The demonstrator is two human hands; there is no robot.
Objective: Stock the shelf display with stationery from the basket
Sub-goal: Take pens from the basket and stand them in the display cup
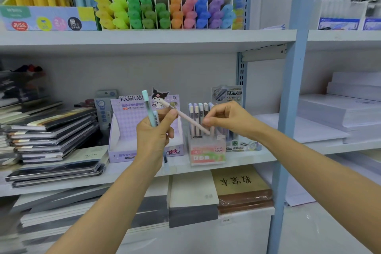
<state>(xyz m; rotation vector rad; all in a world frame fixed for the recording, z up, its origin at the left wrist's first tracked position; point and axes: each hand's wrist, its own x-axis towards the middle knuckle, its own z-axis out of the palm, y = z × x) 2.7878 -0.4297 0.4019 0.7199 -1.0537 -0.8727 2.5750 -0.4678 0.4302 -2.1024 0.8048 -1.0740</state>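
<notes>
Left hand (154, 138) was curled round two slim mint-green pens (146, 105), smooth plastic, standing near upright. Its thumb and forefinger also pinched the upper part of one pale pink pen (188, 118). Right hand (224, 119) pinched that pen's lower part with its fingertips, other fingers curled in. From what I saw, the pink pen was a thin matte cylinder slanting from 10 to 4 o'clock, its low end in front of the upright pens in a clear plastic holder (206, 152). I could not count those. At the holder's 9 o'clock was one lilac cardboard display box (121, 130). Both sat on the grey shelf (247, 160). A stack of flat notebooks (53, 130) lay further toward 9 o'clock.
</notes>
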